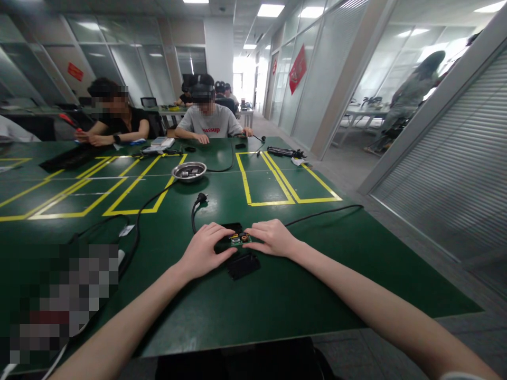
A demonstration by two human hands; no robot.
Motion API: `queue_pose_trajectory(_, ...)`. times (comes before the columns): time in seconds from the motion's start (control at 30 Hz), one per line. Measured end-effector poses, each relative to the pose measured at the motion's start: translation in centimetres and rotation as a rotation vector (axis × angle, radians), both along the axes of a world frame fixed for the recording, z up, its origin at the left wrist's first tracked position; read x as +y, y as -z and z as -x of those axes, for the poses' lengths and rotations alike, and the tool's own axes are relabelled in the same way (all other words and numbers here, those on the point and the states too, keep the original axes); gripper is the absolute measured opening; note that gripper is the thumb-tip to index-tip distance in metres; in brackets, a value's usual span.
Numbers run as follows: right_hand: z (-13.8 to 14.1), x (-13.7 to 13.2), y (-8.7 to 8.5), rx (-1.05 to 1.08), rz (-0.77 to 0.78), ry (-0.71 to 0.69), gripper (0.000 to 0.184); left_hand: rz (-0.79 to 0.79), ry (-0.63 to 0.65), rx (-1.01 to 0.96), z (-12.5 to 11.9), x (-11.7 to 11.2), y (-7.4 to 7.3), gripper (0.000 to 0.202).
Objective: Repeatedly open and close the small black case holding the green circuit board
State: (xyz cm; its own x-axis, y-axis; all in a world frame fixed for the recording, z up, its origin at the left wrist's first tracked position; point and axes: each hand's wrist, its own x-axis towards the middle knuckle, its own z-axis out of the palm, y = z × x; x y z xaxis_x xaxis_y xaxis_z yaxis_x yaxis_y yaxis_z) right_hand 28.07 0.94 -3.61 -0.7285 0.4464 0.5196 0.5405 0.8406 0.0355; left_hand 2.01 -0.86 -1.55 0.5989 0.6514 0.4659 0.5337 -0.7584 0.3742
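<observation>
My left hand and my right hand meet over a small green circuit board with electronic parts on it. Fingers and thumbs of both hands pinch the board's two ends. Just behind it, partly covered by my fingers, is a black plastic housing. A separate black cover piece lies flat on the table, on the near side of the board. One black cable with a plug runs in beside my left hand, and another black cable leads off past my right hand.
A metal bowl with small metal parts stands farther back on the green table. Yellow tape marks rectangles. Black cables and a blurred-out object lie at left. Two people sit across the table, with tools near them.
</observation>
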Motion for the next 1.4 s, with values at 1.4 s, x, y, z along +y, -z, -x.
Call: queue_pose_trajectory(1.4, -0.4, -0.3, -1.3, 0.145, 0.453, -0.123, 0.049, 0.116, -0.013, 0.097, 1.5, 1.1, 0.6, 0.016)
